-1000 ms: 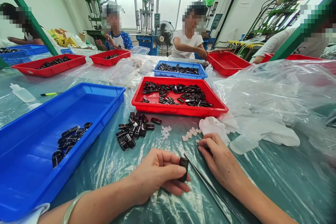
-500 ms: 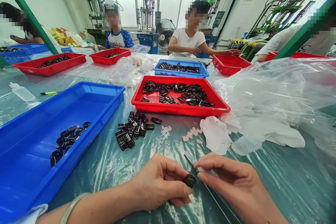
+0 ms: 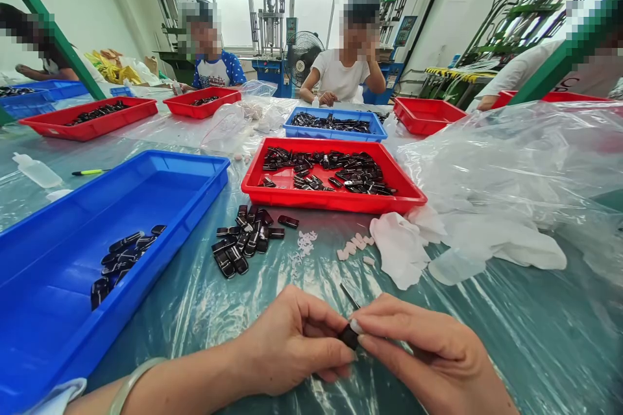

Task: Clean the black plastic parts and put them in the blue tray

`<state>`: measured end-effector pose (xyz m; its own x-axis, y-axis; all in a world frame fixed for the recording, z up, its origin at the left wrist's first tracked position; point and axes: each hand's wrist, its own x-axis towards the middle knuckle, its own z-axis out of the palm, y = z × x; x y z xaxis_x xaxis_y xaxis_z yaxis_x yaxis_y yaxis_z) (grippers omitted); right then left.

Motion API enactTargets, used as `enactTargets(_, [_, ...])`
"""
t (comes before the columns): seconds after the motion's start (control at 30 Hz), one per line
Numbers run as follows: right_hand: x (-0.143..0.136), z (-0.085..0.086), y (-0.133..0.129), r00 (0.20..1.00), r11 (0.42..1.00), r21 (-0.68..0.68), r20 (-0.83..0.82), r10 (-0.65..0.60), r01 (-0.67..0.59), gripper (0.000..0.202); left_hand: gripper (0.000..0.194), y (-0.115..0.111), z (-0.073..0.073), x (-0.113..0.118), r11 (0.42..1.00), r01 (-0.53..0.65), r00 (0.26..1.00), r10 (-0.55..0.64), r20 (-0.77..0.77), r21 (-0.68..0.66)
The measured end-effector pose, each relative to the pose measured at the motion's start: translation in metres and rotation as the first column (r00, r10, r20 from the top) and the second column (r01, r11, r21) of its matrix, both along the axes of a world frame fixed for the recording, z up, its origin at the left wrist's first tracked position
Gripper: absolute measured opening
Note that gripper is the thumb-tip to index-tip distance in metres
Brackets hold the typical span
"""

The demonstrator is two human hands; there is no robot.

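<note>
Between the thumb and fingers of my left hand (image 3: 306, 340) is a small glossy black plastic part (image 3: 348, 337). My right hand (image 3: 423, 347) pinches a small white piece (image 3: 355, 325) against the upper edge of that part, and its thumb is close to the part's right side. The fingertips of both hands nearly meet. A thin dark rod (image 3: 349, 296) pokes out beyond my right fingers; the rest of it is hidden by the hand. Past my hands lie a pile of black plastic parts (image 3: 250, 240), some white scraps (image 3: 305, 244) and several small pale blocks (image 3: 353, 246).
A blue tray (image 3: 43, 279) with some black parts stands at left. A red tray (image 3: 331, 201) of black parts is ahead, with a smaller blue tray (image 3: 335, 133) behind. White cloth (image 3: 399, 249) and plastic sheeting (image 3: 511, 162) spread at right. Several people sit across the table.
My right hand has moved left from over the rod to the black part, bringing the white piece against it. My left hand stays nearly still. The person opposite has raised an arm to the head.
</note>
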<state>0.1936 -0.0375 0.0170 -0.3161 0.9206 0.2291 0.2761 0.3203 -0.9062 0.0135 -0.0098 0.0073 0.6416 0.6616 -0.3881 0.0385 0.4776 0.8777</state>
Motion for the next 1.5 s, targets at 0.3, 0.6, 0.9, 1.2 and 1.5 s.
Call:
enactTargets(0.3, [-0.001, 0.002, 0.001, 0.999, 0.997, 0.071, 0.049, 0.021, -0.024, 0.024, 0.021, -0.002, 0.001, -0.001, 0.999, 0.027, 1.000, -0.027, -0.015, 0.028])
enactTargets(0.6, [0.001, 0.004, 0.001, 0.991, 0.989, 0.136, 0.127, 0.043, -0.060, 0.031, 0.023, -0.002, 0.005, -0.003, 0.998, 0.051, 0.998, -0.050, -0.030, 0.025])
enactTargets(0.9, [0.001, -0.005, -0.002, 0.984, 0.990, 0.123, 0.176, 0.040, -0.063, 0.033, 0.020, 0.000, 0.007, -0.002, 0.998, 0.046, 0.996, -0.042, -0.080, 0.051])
enactTargets(1.2, [0.000, -0.005, -0.001, 0.972, 0.994, 0.077, 0.226, 0.056, -0.075, 0.024, 0.016, 0.000, 0.005, -0.002, 0.999, 0.033, 0.996, -0.029, -0.083, 0.042])
enactTargets(1.5, [-0.007, -0.006, 0.000, 0.999, 0.999, 0.019, 0.036, 0.033, -0.033, 0.019, 0.013, 0.001, 0.003, -0.003, 1.000, -0.003, 0.999, 0.003, -0.042, 0.006])
